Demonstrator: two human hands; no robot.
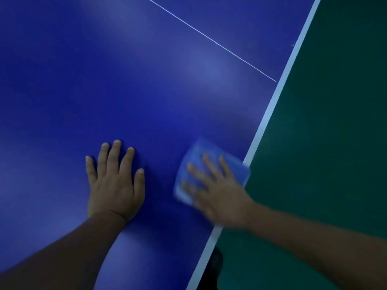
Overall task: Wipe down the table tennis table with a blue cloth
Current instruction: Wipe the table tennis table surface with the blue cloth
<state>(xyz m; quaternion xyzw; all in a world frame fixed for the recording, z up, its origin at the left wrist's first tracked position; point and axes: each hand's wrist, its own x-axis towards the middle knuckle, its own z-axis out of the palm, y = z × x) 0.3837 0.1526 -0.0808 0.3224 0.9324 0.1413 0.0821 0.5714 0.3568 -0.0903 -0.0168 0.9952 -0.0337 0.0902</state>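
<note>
Showing no brand, label or readable writing anywhere. Bearing only markings on the blue counter: a broad white edge band running diagonally from upper right to lower left, and a thin white centre line crossing the surface and meeting that band near the top right.

Lying flat on the counter just inside the edge band: the blue cloth, folded roughly square, one corner reaching the band and slightly overhanging it. Blurring heavily, so its texture cannot be told.

Pressing down on the cloth with spread, straight fingers, not curled around it: the right hand, also blurred, forearm coming in from the lower right across the band.

Resting palm-down on the bare counter beside the cloth, away from the edge band: the left hand, fingers straight and slightly fanned, holding nothing, sharp in focus. Keeping a gap of bare surface between the two hands, well apart from touching.

Lying beyond the edge band on the far side from the hands: green floor, plain and dim. Showing below the band near the bottom edge: a dark shape, too dim to identify.

Glinting with soft pale reflections across the counter near the centre line.
</note>
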